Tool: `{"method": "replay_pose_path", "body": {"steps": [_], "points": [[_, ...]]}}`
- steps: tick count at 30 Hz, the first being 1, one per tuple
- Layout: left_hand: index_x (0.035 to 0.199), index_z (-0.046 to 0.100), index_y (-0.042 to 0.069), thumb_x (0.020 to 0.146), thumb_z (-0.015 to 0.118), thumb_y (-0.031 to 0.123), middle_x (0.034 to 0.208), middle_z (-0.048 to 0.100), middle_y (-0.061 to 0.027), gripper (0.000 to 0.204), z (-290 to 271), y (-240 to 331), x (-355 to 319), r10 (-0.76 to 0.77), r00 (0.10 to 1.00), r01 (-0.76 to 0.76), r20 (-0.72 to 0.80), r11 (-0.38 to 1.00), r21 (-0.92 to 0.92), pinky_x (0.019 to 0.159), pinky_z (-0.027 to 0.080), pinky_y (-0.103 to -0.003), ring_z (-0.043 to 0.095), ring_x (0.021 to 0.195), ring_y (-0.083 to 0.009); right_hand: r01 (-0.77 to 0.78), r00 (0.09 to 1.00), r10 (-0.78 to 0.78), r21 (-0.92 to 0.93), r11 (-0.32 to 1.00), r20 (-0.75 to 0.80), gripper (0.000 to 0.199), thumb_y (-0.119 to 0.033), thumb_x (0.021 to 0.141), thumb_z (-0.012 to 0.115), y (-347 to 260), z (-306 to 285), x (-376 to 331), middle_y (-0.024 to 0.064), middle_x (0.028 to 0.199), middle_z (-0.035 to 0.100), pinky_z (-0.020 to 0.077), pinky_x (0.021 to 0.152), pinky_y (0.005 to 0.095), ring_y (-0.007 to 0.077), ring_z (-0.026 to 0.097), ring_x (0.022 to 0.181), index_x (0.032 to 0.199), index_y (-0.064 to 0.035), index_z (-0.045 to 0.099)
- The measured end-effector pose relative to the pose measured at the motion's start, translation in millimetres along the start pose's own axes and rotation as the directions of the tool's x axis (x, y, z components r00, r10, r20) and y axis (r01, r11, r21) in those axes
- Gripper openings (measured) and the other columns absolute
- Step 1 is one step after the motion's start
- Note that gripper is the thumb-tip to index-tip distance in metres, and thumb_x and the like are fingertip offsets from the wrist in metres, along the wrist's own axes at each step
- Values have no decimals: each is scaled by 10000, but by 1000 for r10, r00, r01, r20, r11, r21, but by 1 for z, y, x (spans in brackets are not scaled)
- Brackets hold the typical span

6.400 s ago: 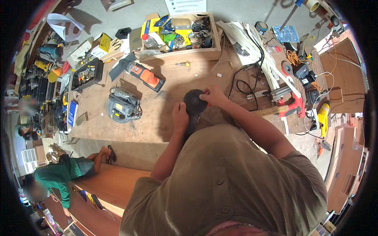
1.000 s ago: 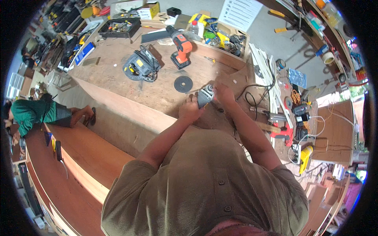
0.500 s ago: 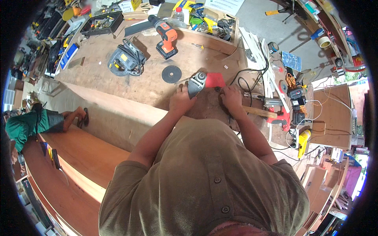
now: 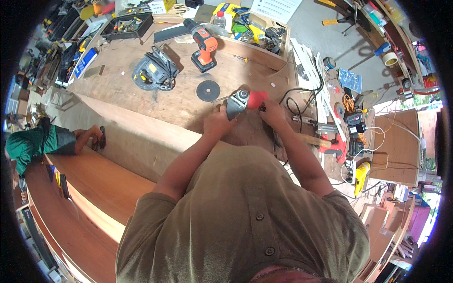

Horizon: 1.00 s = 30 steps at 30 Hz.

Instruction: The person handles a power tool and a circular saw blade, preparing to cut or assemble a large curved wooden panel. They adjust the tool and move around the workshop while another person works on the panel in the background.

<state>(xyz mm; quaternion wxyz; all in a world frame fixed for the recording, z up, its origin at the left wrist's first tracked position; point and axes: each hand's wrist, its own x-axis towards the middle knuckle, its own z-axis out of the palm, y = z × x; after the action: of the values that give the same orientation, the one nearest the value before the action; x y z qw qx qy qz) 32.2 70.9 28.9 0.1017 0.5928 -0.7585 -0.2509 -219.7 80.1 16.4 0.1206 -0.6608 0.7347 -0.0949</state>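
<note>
A red and grey angle grinder [image 4: 256, 99] lies across the workbench in front of me, its grey guard turned to the left and its round spindle facing up. My left hand [image 4: 217, 122] is closed round the guard side. At the other end, my right hand [image 4: 273, 114] has its fingers closed on the red body; the fingertips are partly hidden. Just beyond my left hand a dark cutting disc [image 4: 208, 90] rests flat, apart from the grinder. A thin metal piece [image 4: 220, 99] sticks out beside the guard.
An orange cordless drill [image 4: 205, 49] and a grey corded power tool [image 4: 155, 70] stand farther back on the workbench [image 4: 115, 96]. Black cable [image 4: 300, 89] loops at right near a hammer [image 4: 312, 139]. A person in green [image 4: 35, 144] bends over wooden boards at far left.
My right hand has moved slightly left, closing over the end of the grinder's red body. My left hand keeps its hold on the guard. The whole view has shifted a little.
</note>
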Motion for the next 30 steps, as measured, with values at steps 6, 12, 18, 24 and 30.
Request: {"method": "replay_pose_path", "body": {"steps": [6,12,18,24,30], "points": [[1168,554,49,775,740,421,1086,645,-206,572,6,-2,-2,46,997,-43,-64,998,42,789,554,-498,675,946,-382,97,994,-81,291,952,-66,317,-239,838,651,-42,-34,24,178,1033,678,513,833,467,370,652,969,1105,-69,623],[1123,550,41,770,751,407,1014,659,-212,548,10,-5,-2,65,993,-62,-94,997,39,742,551,-509,682,877,-392,397,917,-393,44,917,-75,305,-182,832,648,-59,-32,47,187,1022,672,502,871,471,390,642,992,1118,-81,625],[1118,557,35,756,749,403,1001,659,-214,551,12,-5,-3,92,985,-93,-148,996,-1,722,555,-498,682,854,-393,325,942,-329,66,943,67,290,-175,837,652,-63,-37,50,196,1097,652,488,916,481,390,618,1052,1108,-76,625],[1051,579,30,760,727,422,899,660,-187,510,23,-12,-2,101,970,-93,-221,995,46,672,547,-479,678,775,-348,228,974,-228,-47,972,4,280,-293,882,662,-69,-31,41,181,1054,674,491,884,488,375,640,1016,1062,-80,648],[1177,545,10,827,652,456,1099,633,-232,577,21,-3,-6,98,988,-97,-116,995,22,840,515,-524,647,991,-402,110,993,-102,-180,978,51,398,-331,828,713,-67,-36,41,175,1106,662,489,908,472,373,641,1018,1114,-60,655]]}}
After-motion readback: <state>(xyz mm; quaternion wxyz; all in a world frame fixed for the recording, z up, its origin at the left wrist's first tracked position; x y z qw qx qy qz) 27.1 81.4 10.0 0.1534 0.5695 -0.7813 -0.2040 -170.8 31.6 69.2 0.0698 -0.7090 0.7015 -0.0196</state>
